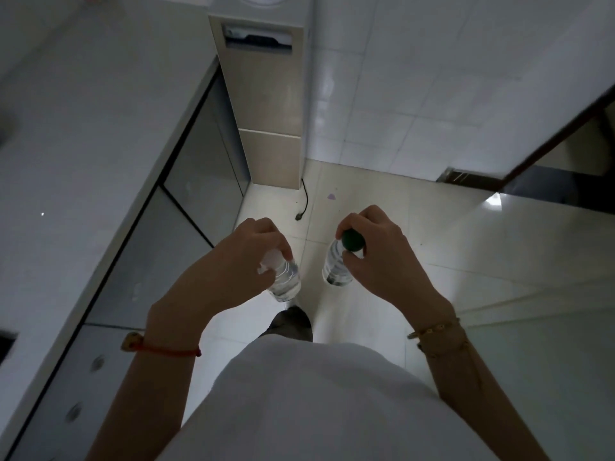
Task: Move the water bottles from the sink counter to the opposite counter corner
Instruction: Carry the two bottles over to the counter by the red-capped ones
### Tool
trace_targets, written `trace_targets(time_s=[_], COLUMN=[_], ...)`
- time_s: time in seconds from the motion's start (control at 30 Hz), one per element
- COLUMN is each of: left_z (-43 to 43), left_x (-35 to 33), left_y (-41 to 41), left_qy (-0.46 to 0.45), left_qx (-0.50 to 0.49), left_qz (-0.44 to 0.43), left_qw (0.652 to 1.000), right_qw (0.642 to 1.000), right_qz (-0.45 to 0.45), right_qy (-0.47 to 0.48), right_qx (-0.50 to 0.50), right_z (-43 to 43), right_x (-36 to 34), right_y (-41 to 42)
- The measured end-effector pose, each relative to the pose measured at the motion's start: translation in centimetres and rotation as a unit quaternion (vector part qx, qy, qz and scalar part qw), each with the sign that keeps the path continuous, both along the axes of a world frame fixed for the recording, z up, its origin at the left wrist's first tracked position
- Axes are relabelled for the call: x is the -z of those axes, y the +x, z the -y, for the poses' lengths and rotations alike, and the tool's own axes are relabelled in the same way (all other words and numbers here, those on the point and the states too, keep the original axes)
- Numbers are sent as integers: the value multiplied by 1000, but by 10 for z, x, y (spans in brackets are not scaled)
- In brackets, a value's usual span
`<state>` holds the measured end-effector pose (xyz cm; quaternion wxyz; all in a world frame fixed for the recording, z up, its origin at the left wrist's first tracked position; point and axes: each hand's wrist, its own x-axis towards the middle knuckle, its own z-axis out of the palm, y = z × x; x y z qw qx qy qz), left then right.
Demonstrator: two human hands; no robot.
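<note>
Counter (83, 134) on the left, tall cabinet (266, 104) at its far end, two bottles side by side over floor (416, 234), perhaps doorway right.

I can read no text, brand, number or sign anywhere here. The two clear water bottles (336, 265) show no label I can make out, and the green cap (352, 240) carries no legible marking. The tall beige cabinet (266, 104) at the far end has a dark slot, too dim and blurred to read.
</note>
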<state>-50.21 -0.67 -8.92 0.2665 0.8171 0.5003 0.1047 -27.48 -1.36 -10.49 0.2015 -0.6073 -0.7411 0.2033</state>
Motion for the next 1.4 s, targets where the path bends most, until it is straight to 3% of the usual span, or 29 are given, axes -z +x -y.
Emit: trace_targets(time_s=[0.6,1.4], left_z=[-248,-486], left_x=[-14,-20], left_y=[-64,-95], left_qy=[29,50], left_qx=[-65,-281], left_qz=[-2,-7], left_qw=[997,958], right_qw=[997,954], right_qz=[-20,-39], right_qy=[32,34], right_qx=[-62,-296], right_z=[-275,-614], right_x=[-5,-15], right_y=[-67,-130])
